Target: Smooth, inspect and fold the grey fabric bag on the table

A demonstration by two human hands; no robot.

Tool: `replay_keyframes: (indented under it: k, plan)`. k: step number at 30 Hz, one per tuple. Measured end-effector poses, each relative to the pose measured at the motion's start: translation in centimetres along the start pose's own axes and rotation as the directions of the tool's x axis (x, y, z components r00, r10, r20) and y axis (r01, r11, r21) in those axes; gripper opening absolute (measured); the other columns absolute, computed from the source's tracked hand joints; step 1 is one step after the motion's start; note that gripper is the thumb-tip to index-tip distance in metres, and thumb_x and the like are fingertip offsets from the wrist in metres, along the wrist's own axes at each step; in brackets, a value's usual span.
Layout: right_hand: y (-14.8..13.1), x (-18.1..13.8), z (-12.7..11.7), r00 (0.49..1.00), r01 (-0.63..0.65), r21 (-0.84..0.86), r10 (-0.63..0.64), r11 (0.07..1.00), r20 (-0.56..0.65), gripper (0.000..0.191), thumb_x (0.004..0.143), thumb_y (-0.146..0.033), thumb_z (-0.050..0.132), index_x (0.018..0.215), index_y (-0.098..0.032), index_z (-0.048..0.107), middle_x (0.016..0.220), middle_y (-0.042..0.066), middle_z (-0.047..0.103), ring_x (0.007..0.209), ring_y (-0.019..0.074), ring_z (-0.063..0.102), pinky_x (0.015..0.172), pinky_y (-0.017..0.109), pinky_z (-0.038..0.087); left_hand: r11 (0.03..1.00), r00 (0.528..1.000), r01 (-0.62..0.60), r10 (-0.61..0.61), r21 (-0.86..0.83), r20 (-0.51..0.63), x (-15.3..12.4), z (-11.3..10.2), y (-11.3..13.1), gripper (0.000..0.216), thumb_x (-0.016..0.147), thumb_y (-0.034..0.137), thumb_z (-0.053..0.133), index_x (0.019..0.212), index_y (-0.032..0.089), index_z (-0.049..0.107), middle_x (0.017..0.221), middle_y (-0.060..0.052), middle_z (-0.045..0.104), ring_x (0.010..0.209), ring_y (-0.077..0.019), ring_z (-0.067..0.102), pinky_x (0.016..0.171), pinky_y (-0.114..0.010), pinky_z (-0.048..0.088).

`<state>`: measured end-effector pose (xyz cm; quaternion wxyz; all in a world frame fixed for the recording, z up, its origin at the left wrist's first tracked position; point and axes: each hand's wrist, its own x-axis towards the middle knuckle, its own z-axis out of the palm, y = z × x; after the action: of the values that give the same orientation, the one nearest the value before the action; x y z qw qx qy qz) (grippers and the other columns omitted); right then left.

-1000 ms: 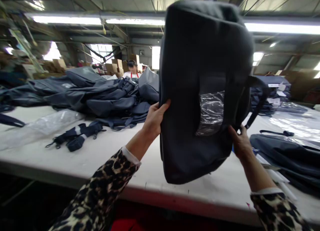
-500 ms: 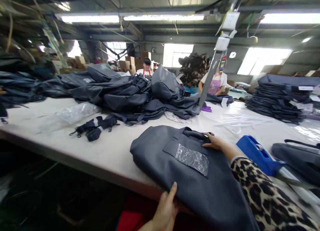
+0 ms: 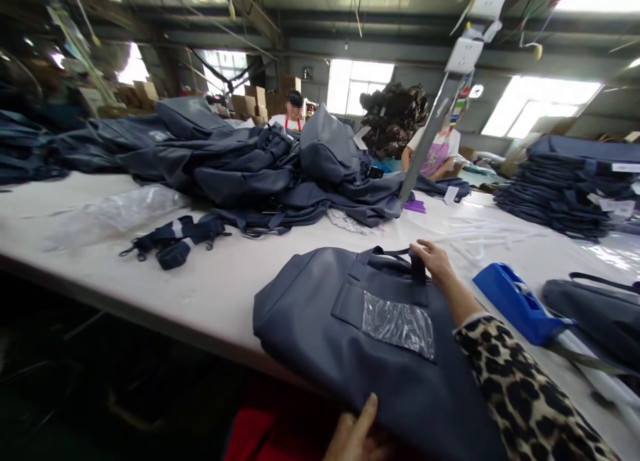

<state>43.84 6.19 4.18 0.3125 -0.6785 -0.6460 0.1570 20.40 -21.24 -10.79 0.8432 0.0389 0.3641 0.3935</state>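
A dark navy bag (image 3: 320,314) with a clear plastic-covered patch (image 3: 397,324) on its side lies at the table's front edge, partly overhanging it. My right hand (image 3: 434,261) grips the bag's handle (image 3: 418,269) at the top and lifts it a little. Low at the near edge, my left hand (image 3: 357,434) holds the bag's bottom, thumb on top and fingers hidden beneath. Right of the bag sits a blue tape dispenser (image 3: 517,304).
A heap of navy bags (image 3: 240,168) covers the table's far side. Black straps with metal hooks (image 3: 175,238) and clear plastic (image 3: 115,211) lie left. A slanted metal post (image 3: 430,141) rises behind. Stacked navy pieces (image 3: 560,188) stand right. Two people work beyond.
My right hand has taken hold of the handle and pulled it up from the bag. The left hand has shifted right along the lower edge. The view has tilted down.
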Motion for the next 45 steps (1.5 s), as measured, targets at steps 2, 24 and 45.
replay_keyframes:
  k: [2,24,45]
  plan:
    - [-1.1,-1.0,0.4,0.993,0.079,0.044,-0.083,0.996,0.080,0.052,0.092,-0.053,0.041,0.126,-0.016,0.053,0.084,0.006,0.066,0.076,0.0197,0.061,0.070,0.032,0.048,1.000,1.000,0.001,0.000,-0.013,0.012,0.0,0.0,0.0,0.062,0.072,0.050,0.082,0.118,0.016,0.059,0.117,-0.016,0.070,0.113,-0.0319,0.065,0.102,-0.046,0.049]
    - [-4.0,-7.8,0.4,0.617,0.028,0.022,-0.034,0.999,0.786,0.064,0.080,-0.078,0.049,0.064,-0.018,0.065,0.058,0.001,0.058,0.055,0.0149,0.052,0.053,0.027,0.041,0.997,0.997,-0.078,0.079,-0.021,0.028,-1.8,2.0,0.5,0.047,0.082,0.042,0.075,0.116,0.011,0.067,0.124,-0.016,0.068,0.116,-0.0319,0.064,0.103,-0.047,0.051]
    - [-4.4,-8.2,3.1,0.760,0.181,-0.147,-0.044,0.973,0.649,0.054,0.089,-0.066,0.048,0.069,-0.018,0.061,0.067,0.003,0.062,0.062,0.0169,0.058,0.058,0.027,0.043,0.994,0.994,-0.078,0.083,-0.073,0.077,-1.4,1.8,0.1,0.046,0.082,0.039,0.076,0.116,0.010,0.067,0.126,-0.016,0.067,0.119,-0.0325,0.062,0.102,-0.047,0.051]
